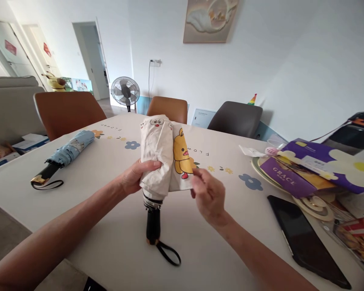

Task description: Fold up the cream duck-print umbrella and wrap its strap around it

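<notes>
A folded white umbrella (156, 178) stands out before me over the table, its black handle and wrist strap pointing toward me. My left hand (141, 173) is wrapped round the bundled canopy from the left, thumb across its front. On the right, my right hand (206, 192) pinches the edge of a loose canopy panel printed with a yellow duck (182, 155), pulled out sideways from the bundle. A light blue umbrella (74, 149), folded up with a black handle and strap, lies at the left of the table, apart from both hands.
The table (109, 218) has a pale cloth with printed flowers. At right lie a black phone (306, 238), a purple box (282, 176), a plate (257, 169), a tape roll (315, 206) and packaged food (359, 238). Chairs (68, 111) line the far side; a fan (125, 92) stands behind.
</notes>
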The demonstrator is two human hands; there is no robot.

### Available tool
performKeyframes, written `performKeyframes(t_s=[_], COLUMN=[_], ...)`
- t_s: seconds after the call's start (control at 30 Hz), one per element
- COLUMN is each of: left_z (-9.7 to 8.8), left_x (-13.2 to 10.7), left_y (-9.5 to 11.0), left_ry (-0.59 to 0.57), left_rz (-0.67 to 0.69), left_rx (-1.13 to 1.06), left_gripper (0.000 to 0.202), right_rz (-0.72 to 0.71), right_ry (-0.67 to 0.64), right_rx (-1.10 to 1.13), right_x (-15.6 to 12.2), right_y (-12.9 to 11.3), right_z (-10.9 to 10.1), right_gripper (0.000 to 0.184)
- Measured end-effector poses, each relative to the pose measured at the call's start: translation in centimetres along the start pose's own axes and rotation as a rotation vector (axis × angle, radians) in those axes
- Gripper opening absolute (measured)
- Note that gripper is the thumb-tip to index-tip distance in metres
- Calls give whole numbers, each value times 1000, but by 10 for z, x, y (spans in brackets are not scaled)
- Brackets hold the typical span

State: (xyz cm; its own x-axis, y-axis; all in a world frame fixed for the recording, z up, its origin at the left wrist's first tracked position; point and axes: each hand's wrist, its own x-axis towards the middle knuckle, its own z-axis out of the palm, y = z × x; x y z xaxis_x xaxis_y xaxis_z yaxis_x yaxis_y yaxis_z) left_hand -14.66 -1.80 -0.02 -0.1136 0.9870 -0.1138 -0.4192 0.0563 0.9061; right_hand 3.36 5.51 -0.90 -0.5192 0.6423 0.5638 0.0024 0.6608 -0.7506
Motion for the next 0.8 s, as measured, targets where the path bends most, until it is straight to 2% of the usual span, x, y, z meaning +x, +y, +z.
performKeyframes(t_s=[0.1,0.17,0.23,0.33,0.4,0.47,0.57,0.7,0.8], left_z=[0,5,15,33,42,47,48,52,55], left_x=[-3,-7,-12,-13,-10,-5,0,-1,-2], left_y=[23,42,60,73,72,64,53,48,46], left_ry=[63,105,210,369,359,279,197,133,-8], left_rz=[124,200,274,367,416,455,468,457,491], left_rx=[192,414,765,1433,1807,2049,2214,2246,2267], left_gripper=[48,50,50,39,26,21,18,12,14], right_rz=[24,-21,-115,-365,-533,-672,-760,-626,-454], right_ry=[198,334,474,659,681,567,238,-187,-340], right_rx=[149,226,241,129,-58,-278,-552,-836,-939], right_x=[17,30,39,43,40,35,30,25,22], right_y=[-4,-11,-23,-46,-58,-64,-62,-50,-45], right_z=[-16,-28,-41,-58,-66,-70,-65,-48,-40], right_gripper=[27,27,18,12,15,16,15,31,37])
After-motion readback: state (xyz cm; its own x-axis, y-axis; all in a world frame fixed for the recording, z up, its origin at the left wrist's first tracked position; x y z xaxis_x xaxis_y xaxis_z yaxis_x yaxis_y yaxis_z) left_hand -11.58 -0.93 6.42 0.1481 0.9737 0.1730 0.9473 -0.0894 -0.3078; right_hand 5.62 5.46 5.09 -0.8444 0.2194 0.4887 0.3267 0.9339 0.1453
